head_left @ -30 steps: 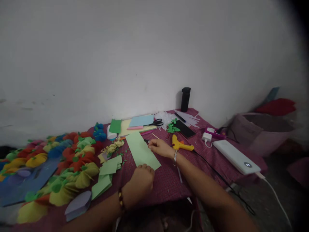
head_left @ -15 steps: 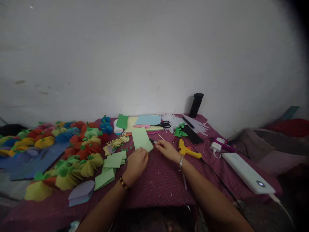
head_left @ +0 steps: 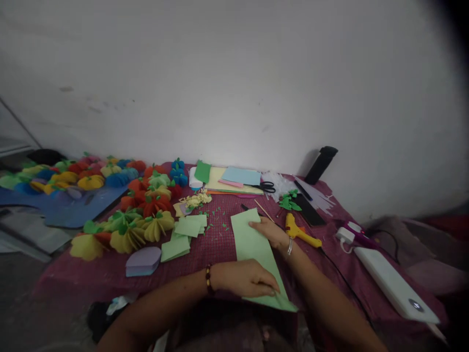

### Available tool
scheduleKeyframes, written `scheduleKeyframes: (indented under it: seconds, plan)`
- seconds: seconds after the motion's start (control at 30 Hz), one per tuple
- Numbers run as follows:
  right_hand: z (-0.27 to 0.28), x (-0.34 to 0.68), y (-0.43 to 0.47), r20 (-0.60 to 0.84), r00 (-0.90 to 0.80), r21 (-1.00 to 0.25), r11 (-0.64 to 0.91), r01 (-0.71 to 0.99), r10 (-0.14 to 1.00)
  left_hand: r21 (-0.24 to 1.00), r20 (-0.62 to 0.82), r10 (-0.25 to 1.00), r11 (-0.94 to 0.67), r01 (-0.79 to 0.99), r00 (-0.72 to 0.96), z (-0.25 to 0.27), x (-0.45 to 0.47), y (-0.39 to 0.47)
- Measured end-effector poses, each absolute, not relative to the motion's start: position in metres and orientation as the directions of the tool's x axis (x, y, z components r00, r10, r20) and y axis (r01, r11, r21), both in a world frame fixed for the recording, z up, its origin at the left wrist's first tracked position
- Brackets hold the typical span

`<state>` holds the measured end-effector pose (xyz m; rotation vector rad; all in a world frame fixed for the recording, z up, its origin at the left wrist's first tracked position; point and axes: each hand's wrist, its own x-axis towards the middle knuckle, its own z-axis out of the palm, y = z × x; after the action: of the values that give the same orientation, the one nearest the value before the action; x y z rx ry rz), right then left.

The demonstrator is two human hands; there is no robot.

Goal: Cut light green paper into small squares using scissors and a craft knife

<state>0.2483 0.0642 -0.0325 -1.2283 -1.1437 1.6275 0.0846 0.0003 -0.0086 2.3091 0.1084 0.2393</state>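
Observation:
A long sheet of light green paper (head_left: 249, 244) slants across the table's front edge, its lower end creased and raised a little. My left hand (head_left: 252, 279) lies over the lower part, fingers closed on the paper near its bottom. At the upper right edge, my right hand (head_left: 271, 231) grips the same sheet, with fingertips on top of it. Left of the sheet are cut light green pieces (head_left: 188, 227) in loose piles. A dark pen-like tool (head_left: 245, 207) and a thin wooden stick (head_left: 263, 209) lie just beyond the sheet's top.
A yellow glue gun (head_left: 300, 232) lies right of my right hand, its cord trailing forward. Behind are black scissors (head_left: 266, 187), stacked coloured paper (head_left: 234, 188) and a black bottle (head_left: 321, 165). Colourful paper pumpkins (head_left: 154, 200) crowd the left. A white power bank (head_left: 395, 283) sits right.
The green sheet has come toward me and right and now shows longer. My left hand moved down to its lower end; my right hand went from beside the dark tool onto the sheet.

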Motion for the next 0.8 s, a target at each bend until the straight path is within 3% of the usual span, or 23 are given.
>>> scheduleKeyframes:
  seconds: [0.07,0.3,0.4,0.57,0.7,0.8]
  plan:
    - [-0.031,0.246,0.062,-0.229,-0.180,-0.973,-0.232,0.004,0.957,0.763,0.153,0.189,-0.646,0.006,0.970,-0.008,0.084,0.000]
    - [-0.015,0.253,0.063,0.010,0.099,-0.999,0.014,-0.038,0.995,0.769,0.390,0.593,-0.630,0.105,0.704,0.020,0.063,0.014]
    - [-0.015,0.254,0.064,0.011,0.037,-0.999,0.013,-0.045,0.999,0.718,0.508,0.677,-0.674,0.172,0.533,0.026,0.053,0.030]
    - [-0.010,0.242,0.053,-0.018,-0.195,-0.999,-0.011,0.037,0.981,0.574,0.586,0.741,-0.665,0.478,0.327,0.021,0.044,0.057]
    - [-0.004,0.234,0.045,0.020,-0.289,-0.999,0.030,0.030,0.957,0.663,0.514,0.801,-0.599,0.450,0.308,0.018,0.045,0.064]
    - [-0.004,0.232,0.045,0.080,-0.257,-0.997,0.081,-0.007,0.963,0.761,0.452,0.829,-0.551,0.343,0.330,0.019,0.046,0.064]
